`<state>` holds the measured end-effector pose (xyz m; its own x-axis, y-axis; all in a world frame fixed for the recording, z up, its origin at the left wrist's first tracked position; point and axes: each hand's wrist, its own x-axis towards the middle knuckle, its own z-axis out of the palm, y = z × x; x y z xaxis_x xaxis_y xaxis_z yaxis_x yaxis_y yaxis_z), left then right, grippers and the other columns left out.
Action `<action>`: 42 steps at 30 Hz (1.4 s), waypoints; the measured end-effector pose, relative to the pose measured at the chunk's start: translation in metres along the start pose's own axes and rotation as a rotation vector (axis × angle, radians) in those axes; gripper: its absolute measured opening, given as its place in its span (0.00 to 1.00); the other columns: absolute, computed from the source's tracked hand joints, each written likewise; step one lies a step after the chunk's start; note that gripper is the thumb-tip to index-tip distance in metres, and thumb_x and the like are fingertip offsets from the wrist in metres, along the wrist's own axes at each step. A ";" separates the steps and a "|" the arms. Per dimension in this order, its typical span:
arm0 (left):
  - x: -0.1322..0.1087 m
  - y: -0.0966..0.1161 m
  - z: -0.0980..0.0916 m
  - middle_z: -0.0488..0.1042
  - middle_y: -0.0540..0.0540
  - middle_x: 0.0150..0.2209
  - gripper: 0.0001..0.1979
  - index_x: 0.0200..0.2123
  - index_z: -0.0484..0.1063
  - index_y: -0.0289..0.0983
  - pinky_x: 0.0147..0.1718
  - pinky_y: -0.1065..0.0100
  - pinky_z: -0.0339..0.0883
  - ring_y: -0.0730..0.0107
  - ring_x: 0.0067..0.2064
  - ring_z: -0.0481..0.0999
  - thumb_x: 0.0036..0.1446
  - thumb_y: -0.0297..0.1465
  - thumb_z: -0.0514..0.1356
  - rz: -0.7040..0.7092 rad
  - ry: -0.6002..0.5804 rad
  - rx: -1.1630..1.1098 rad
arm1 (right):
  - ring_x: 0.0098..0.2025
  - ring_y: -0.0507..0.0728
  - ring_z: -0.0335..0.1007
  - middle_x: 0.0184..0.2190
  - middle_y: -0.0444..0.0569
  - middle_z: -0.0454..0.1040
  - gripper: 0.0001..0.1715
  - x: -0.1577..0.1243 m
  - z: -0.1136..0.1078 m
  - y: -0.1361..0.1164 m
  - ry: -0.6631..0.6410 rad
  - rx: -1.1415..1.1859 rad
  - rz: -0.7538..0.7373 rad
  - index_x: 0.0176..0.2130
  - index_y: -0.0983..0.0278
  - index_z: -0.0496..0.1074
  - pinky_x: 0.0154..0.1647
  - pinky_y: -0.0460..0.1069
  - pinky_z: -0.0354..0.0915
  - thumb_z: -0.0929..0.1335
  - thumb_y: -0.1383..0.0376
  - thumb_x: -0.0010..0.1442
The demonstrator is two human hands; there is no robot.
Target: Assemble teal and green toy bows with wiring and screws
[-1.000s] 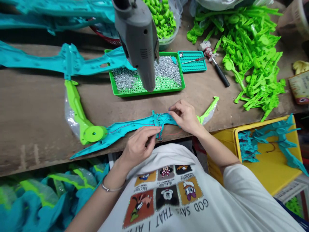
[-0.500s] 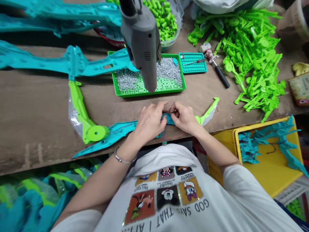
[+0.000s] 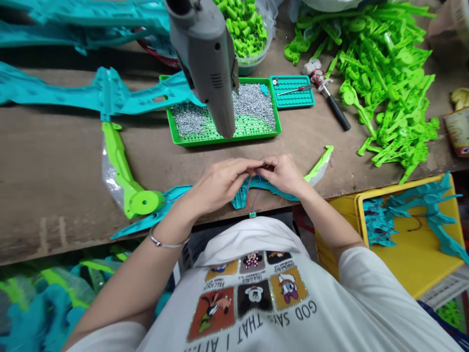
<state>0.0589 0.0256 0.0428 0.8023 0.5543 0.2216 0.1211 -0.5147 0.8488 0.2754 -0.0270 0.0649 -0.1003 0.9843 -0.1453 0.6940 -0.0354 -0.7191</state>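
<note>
A long teal plastic bow part [image 3: 161,215] with lime green ends lies along the near edge of the wooden bench [image 3: 54,161]. My left hand [image 3: 220,183] and my right hand [image 3: 284,173] meet over its middle, fingertips pinched together on thin red and blue wires [image 3: 252,193]. The wires loop down over the part's edge and end in a small green circuit board [image 3: 252,214] hanging at the bench edge. A lime green wheel piece [image 3: 141,203] is joined to the part's left end.
A grey hanging power screwdriver [image 3: 207,58] dangles above a green tray of screws [image 3: 223,137]. A small teal tray [image 3: 293,90], a black-handled tool [image 3: 335,110], a heap of green parts [image 3: 388,73], more teal parts [image 3: 102,93] and a yellow bin [image 3: 410,244] surround me.
My left hand came up from the bench edge to the part's middle and met my right hand. The wires now rise in a loop between my fingers.
</note>
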 end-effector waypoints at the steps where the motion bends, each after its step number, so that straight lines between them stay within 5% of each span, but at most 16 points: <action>1: 0.001 -0.002 0.000 0.78 0.44 0.46 0.21 0.63 0.70 0.42 0.46 0.65 0.70 0.65 0.46 0.78 0.70 0.28 0.54 0.028 0.014 0.052 | 0.31 0.53 0.76 0.27 0.44 0.81 0.09 0.002 -0.001 0.000 -0.024 0.001 0.004 0.37 0.65 0.84 0.35 0.45 0.63 0.70 0.69 0.62; 5: 0.008 -0.010 0.007 0.73 0.46 0.37 0.13 0.53 0.78 0.41 0.36 0.67 0.67 0.68 0.37 0.74 0.67 0.30 0.60 0.124 0.101 0.196 | 0.34 0.54 0.78 0.30 0.46 0.83 0.09 0.009 -0.003 0.001 -0.075 0.037 0.013 0.37 0.65 0.85 0.36 0.46 0.65 0.72 0.67 0.61; 10: 0.009 -0.014 0.010 0.76 0.41 0.45 0.07 0.40 0.78 0.37 0.46 0.60 0.69 0.61 0.46 0.75 0.67 0.29 0.59 0.180 0.162 0.234 | 0.33 0.53 0.75 0.34 0.46 0.83 0.13 0.008 -0.012 0.002 -0.046 0.021 0.027 0.45 0.65 0.83 0.39 0.47 0.67 0.73 0.68 0.60; 14: 0.004 -0.015 0.008 0.78 0.43 0.40 0.06 0.40 0.75 0.36 0.44 0.62 0.69 0.63 0.42 0.76 0.67 0.29 0.58 0.080 0.130 0.170 | 0.35 0.53 0.70 0.37 0.48 0.77 0.20 -0.022 -0.034 -0.012 0.039 -0.107 -0.131 0.51 0.65 0.79 0.41 0.48 0.66 0.68 0.72 0.60; 17: 0.002 -0.015 0.008 0.78 0.45 0.37 0.06 0.39 0.75 0.36 0.40 0.64 0.67 0.65 0.39 0.76 0.66 0.31 0.59 -0.011 0.154 0.127 | 0.40 0.55 0.70 0.39 0.49 0.73 0.23 -0.055 -0.044 -0.028 -0.129 -0.198 -0.228 0.52 0.63 0.77 0.42 0.49 0.66 0.66 0.75 0.59; 19: 0.001 -0.016 0.008 0.78 0.46 0.36 0.06 0.38 0.75 0.36 0.39 0.65 0.66 0.66 0.38 0.76 0.66 0.32 0.60 -0.057 0.170 0.108 | 0.41 0.56 0.69 0.40 0.50 0.72 0.22 -0.074 -0.042 -0.037 -0.203 -0.298 -0.231 0.52 0.63 0.76 0.42 0.50 0.65 0.66 0.75 0.60; 22: 0.001 -0.018 0.009 0.78 0.47 0.36 0.07 0.38 0.76 0.37 0.38 0.65 0.66 0.66 0.37 0.76 0.66 0.33 0.60 -0.103 0.178 0.108 | 0.39 0.57 0.69 0.36 0.50 0.72 0.14 -0.088 -0.026 -0.039 -0.143 -0.479 -0.218 0.46 0.63 0.77 0.38 0.50 0.64 0.65 0.73 0.66; 29: -0.006 -0.022 0.009 0.80 0.43 0.41 0.08 0.43 0.76 0.38 0.45 0.61 0.70 0.62 0.43 0.78 0.68 0.34 0.58 -0.053 0.179 0.112 | 0.39 0.56 0.74 0.38 0.52 0.75 0.14 -0.059 0.010 -0.018 0.206 -0.356 -0.218 0.49 0.63 0.78 0.41 0.50 0.69 0.64 0.65 0.72; 38: -0.032 -0.022 0.003 0.78 0.39 0.52 0.06 0.43 0.75 0.39 0.55 0.53 0.69 0.57 0.54 0.75 0.64 0.28 0.60 0.137 0.040 0.156 | 0.38 0.55 0.76 0.36 0.50 0.81 0.09 -0.030 0.019 -0.008 0.187 -0.187 -0.054 0.44 0.63 0.80 0.42 0.49 0.68 0.69 0.64 0.68; 42: -0.033 -0.019 0.014 0.80 0.41 0.45 0.05 0.39 0.73 0.38 0.50 0.57 0.71 0.60 0.47 0.77 0.64 0.34 0.64 0.147 0.069 0.194 | 0.37 0.55 0.77 0.36 0.49 0.82 0.09 -0.023 0.020 -0.004 0.150 -0.161 0.005 0.42 0.63 0.82 0.42 0.49 0.67 0.70 0.65 0.66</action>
<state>0.0383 0.0086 0.0128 0.7787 0.5038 0.3740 0.1213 -0.7057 0.6981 0.2602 -0.0528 0.0573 0.0025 0.9993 -0.0373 0.8006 -0.0244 -0.5987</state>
